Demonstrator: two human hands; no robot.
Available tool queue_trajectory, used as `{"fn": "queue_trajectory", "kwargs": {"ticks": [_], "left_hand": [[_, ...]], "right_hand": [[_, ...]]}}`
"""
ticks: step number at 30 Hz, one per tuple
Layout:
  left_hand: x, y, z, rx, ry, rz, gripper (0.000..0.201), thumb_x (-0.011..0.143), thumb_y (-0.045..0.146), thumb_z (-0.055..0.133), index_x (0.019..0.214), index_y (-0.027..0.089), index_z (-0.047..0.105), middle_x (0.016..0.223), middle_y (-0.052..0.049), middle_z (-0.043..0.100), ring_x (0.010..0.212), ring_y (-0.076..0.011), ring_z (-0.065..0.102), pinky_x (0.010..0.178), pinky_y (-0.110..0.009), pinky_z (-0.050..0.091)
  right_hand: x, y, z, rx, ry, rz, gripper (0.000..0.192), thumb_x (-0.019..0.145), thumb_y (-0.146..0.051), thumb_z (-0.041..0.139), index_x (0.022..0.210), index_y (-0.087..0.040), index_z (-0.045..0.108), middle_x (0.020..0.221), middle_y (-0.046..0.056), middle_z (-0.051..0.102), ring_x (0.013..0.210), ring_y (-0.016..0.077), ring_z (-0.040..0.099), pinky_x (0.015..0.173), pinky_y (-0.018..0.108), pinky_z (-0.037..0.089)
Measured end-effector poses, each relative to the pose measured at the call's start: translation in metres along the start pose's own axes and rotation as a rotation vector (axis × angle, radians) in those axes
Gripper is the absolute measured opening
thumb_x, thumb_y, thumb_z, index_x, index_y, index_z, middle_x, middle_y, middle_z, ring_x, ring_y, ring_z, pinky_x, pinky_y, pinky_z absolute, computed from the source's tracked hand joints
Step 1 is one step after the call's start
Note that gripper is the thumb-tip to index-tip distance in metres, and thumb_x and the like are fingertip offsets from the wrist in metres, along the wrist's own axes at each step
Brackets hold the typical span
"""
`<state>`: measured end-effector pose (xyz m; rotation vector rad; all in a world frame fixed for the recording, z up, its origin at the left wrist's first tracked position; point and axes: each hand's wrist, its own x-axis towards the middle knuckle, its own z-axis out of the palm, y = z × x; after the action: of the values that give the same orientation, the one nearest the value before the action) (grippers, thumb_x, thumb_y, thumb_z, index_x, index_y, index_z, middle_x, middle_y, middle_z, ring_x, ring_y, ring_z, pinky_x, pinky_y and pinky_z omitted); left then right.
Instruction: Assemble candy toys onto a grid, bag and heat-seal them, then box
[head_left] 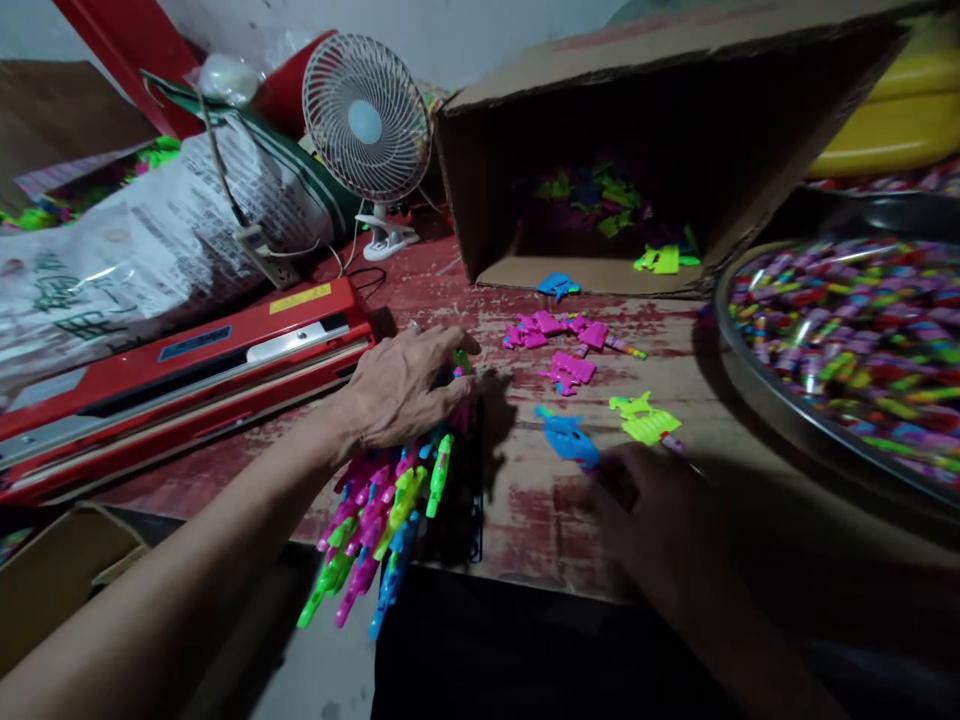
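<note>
My left hand (pixel 401 385) rests palm down on the top end of a bundle of pink, green and blue plastic toy pieces (pixel 375 525) that hangs over the table's front edge. My right hand (pixel 652 510) is in shadow, its fingertips touching a blue plastic piece (pixel 568 438) on the worn red table (pixel 525 500). A yellow-green piece (pixel 645 418) lies just beyond it. Several pink pieces (pixel 559 345) are scattered farther back.
A red heat sealer (pixel 180 375) lies at the left, with a printed sack (pixel 150 230) and a small white fan (pixel 367 125) behind it. A tipped cardboard box (pixel 675 100) holds more toy pieces. A metal basin (pixel 765 400) of colourful wrapped items stands at the right.
</note>
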<state>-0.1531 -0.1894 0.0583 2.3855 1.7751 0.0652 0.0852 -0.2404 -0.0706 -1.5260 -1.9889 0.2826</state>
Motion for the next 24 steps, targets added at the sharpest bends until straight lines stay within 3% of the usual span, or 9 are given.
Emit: {"fn": "queue_trajectory", "kwargs": {"ticks": [5,7,11,14,19,24], "left_hand": [[0.001,-0.002,0.003,0.022,0.017,0.011,0.034,0.09,0.038,0.031,0.107,0.021,0.055,0.102,-0.006,0.061,0.097,-0.0266,0.055,0.088,-0.044,0.044],[0.001,-0.002,0.005,0.018,0.028,0.009,0.035,0.09,0.039,0.031,0.107,0.021,0.056,0.102,-0.006,0.06,0.097,-0.0264,0.055,0.088,-0.044,0.044],[0.001,-0.002,0.006,0.015,0.06,0.0,0.033,0.089,0.038,0.034,0.107,0.022,0.056,0.102,-0.006,0.06,0.097,-0.0264,0.055,0.09,-0.045,0.044],[0.001,-0.001,0.005,0.014,0.045,-0.011,0.032,0.089,0.037,0.035,0.108,0.022,0.055,0.104,-0.005,0.061,0.098,-0.0256,0.056,0.093,-0.045,0.043],[-0.001,-0.001,0.004,-0.005,0.024,0.0,0.031,0.091,0.038,0.035,0.108,0.021,0.055,0.103,-0.005,0.06,0.096,-0.0243,0.056,0.092,-0.044,0.044],[-0.003,-0.002,0.002,-0.056,0.049,0.053,0.039,0.095,0.041,0.029,0.104,0.018,0.057,0.103,-0.008,0.062,0.098,-0.0243,0.056,0.092,-0.043,0.043]], "right_hand": [[0.012,-0.042,0.032,0.353,-0.032,0.082,0.021,0.086,-0.028,0.047,0.092,-0.018,0.064,0.08,0.007,0.069,0.068,0.0187,0.064,0.062,0.028,0.048],[0.021,-0.055,0.043,0.435,-0.079,0.095,0.024,0.088,-0.032,0.047,0.091,-0.019,0.066,0.072,0.004,0.068,0.06,0.0163,0.062,0.057,0.026,0.046],[0.034,-0.063,0.055,0.298,-0.115,0.065,0.027,0.082,-0.036,0.053,0.062,-0.019,0.06,0.046,0.0,0.052,0.043,0.0126,0.048,0.046,0.024,0.032],[0.035,-0.059,0.059,0.184,-0.085,-0.01,0.028,0.08,-0.032,0.053,0.055,-0.018,0.056,0.045,0.001,0.05,0.042,0.0122,0.044,0.046,0.025,0.03],[0.033,-0.062,0.063,0.149,0.007,-0.24,0.021,0.077,-0.018,0.043,0.071,-0.017,0.062,0.068,0.007,0.061,0.064,0.0181,0.056,0.064,0.028,0.045],[0.028,-0.074,0.064,0.107,-0.019,-0.308,0.034,0.072,-0.01,0.04,0.097,-0.015,0.063,0.09,0.012,0.064,0.091,0.0244,0.06,0.085,0.036,0.05]]}}
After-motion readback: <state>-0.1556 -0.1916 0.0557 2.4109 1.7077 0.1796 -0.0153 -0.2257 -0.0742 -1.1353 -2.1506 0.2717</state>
